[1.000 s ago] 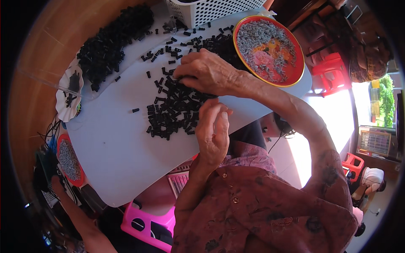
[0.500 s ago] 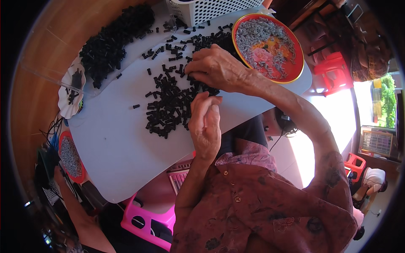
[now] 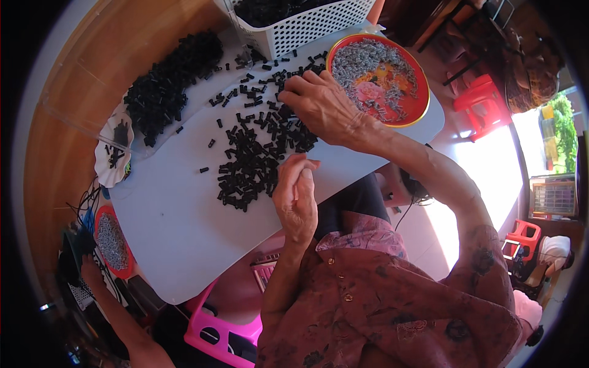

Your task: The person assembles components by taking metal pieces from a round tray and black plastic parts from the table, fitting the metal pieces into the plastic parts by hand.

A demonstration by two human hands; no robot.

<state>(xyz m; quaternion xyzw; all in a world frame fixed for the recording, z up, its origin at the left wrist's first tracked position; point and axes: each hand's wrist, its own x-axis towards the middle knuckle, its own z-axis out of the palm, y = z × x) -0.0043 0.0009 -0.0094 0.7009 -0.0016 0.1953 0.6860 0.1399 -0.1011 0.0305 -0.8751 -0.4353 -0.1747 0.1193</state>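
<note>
At the bench's (image 3: 178, 227) front edge, left hand (image 3: 296, 199) curls; right hand (image 3: 322, 110) seems gathering black pieces (image 3: 248, 175). Both grips I cannot tell; next move calls for gentle pinching.

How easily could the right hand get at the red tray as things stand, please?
Probably yes: the red tray lies just beside the right hand, and nothing visible stands between them.

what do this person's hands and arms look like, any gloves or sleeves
The left hand and right hand are ungloved, with no watch or bracelet showing. The right sleeve is maroon with dark flower-like motifs, ending near the elbow.
</note>
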